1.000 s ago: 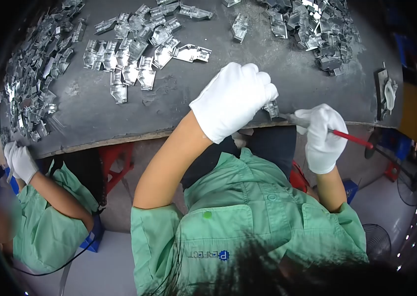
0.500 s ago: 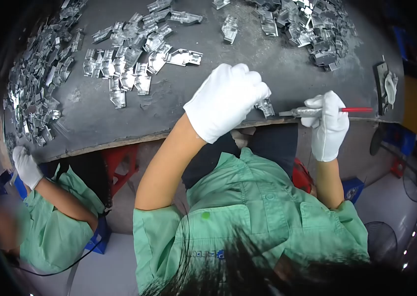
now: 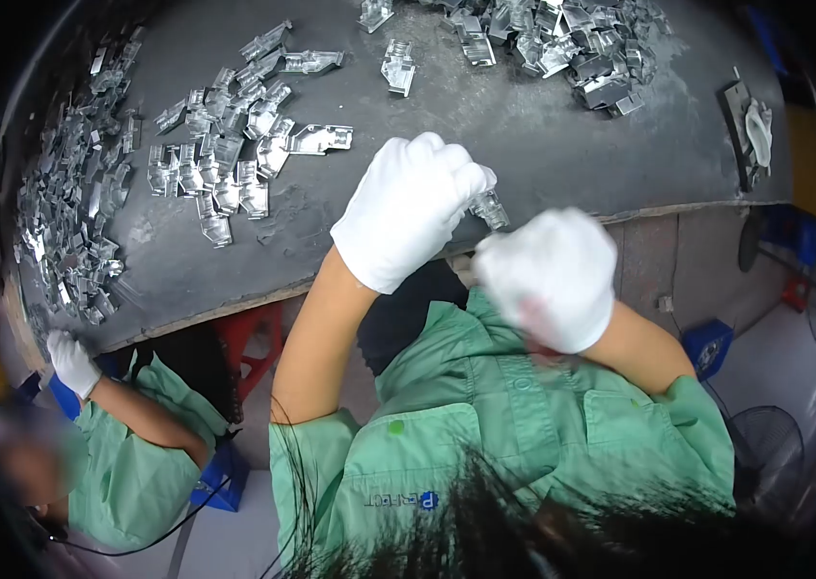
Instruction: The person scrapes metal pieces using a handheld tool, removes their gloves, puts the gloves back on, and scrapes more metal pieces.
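Observation:
My left hand point(image 3: 413, 212), in a white glove, is closed on a small shiny metal part point(image 3: 490, 209) just above the table's near edge. The part's outer end sticks out from the fingertips; the rest is hidden by the glove. My right hand point(image 3: 553, 280), also white-gloved and blurred by motion, is close by on the right, in front of my shirt. It is closed, with the smeared red end of a slim hand tool point(image 3: 538, 318) showing below it. The tool's tip is hidden.
The dark table point(image 3: 408, 125) bears a cluster of similar metal parts point(image 3: 225, 154), a long heap point(image 3: 75, 203) at left and another heap point(image 3: 582, 48) at back right. A strip with a white cloth point(image 3: 757, 135) lies far right. A co-worker's gloved hand point(image 3: 72, 364) rests at the left edge.
My right hand has swung left and toward my body, turning over with the red-ended tool. My left hand still grips the metal part. The whole view has shifted slightly.

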A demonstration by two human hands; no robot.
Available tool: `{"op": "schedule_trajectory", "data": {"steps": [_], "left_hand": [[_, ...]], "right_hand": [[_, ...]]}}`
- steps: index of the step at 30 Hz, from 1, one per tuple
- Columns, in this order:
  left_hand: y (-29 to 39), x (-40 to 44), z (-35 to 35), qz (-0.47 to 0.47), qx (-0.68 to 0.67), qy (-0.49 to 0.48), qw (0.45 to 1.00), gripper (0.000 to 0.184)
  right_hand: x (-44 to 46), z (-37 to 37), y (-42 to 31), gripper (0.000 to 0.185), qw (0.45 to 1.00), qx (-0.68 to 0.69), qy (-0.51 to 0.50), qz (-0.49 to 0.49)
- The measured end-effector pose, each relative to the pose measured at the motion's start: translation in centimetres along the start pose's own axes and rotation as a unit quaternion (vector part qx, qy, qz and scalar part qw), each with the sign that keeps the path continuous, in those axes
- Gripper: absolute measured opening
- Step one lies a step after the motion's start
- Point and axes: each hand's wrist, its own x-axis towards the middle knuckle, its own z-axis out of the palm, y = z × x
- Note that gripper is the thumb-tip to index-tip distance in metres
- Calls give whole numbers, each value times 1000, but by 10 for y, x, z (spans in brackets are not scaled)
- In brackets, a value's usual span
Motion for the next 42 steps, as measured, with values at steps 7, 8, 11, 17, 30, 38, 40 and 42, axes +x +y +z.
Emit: {"op": "schedule_trajectory", "data": {"steps": [7, 8, 11, 17, 30, 38, 40, 42], "left_hand": [[3, 3, -4, 1, 12, -7, 1000, 37], [3, 3, -4, 2, 14, -8, 1000, 37], [2, 0, 0, 2, 1, 5, 1000, 37], [1, 0, -1, -4, -6, 2, 1000, 36], [1, 2, 0, -7, 15, -12, 1000, 30], [0, 1, 1, 1, 4, 5, 1000, 32], [1, 1, 0, -1, 0, 8, 1000, 31], [2, 2, 2, -8, 9, 6, 1000, 28]], "right_hand": [[-15, 10, 21, 23, 726, 510, 145, 439], [-18, 11, 22, 32, 670, 568, 163, 449], [-20, 16, 19, 29, 673, 579, 159, 432], [-11, 17, 19, 18, 974, 162, 126, 94], [-15, 13, 14, 7, 721, 518, 153, 434], [-4, 13, -7, 13, 995, 8, 96, 10], [-4, 21, -14, 10, 992, -69, 107, 13], [-5, 19, -13, 9, 992, -76, 104, 12]]}}
